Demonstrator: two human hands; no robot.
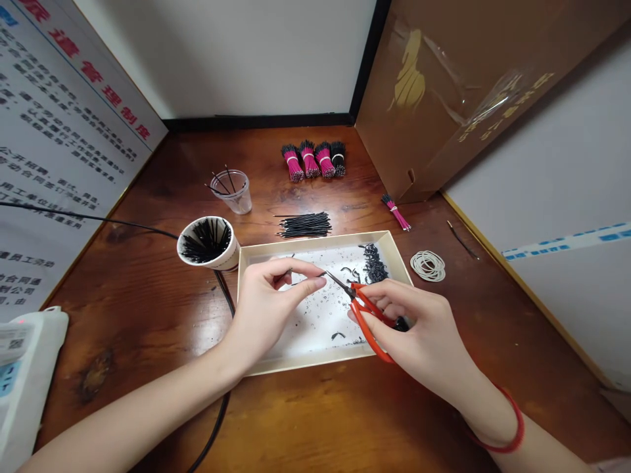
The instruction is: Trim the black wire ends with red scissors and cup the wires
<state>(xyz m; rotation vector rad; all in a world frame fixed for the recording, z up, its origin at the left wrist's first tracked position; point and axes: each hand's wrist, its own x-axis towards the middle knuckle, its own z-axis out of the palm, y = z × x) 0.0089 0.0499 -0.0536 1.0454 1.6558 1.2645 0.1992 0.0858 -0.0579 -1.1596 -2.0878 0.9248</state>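
Two hands, one wire and one pair of scissors over a box

The left hand (276,295) pinches one short black wire (323,273) between thumb and fingertips, above a single shallow box (315,364). The right hand (414,328) is curled around the two red handles of one pair of scissors (353,293), whose tip is right by the pinched wire; whether the blades touch it cannot be told. One red wristband (518,420) circles the right wrist.

Inside the box, one heap of black scraps (375,264) fills the far right corner, with bits too many to count scattered across the bottom. Behind the box, one loose pile of black wires (305,225) lies on the wooden surface (305,420). Farther back stand four banded bundles in a row: three pink bundles (309,159) and one black bundle (338,159).

Two cups stand to the left: one paper cup (231,259) packed with black wires, and one clear cup (241,202) with at least three. To the right are one thinner pink bundle (396,212), one coil of pale rubber bands (415,268) and one single loose wire (462,240).
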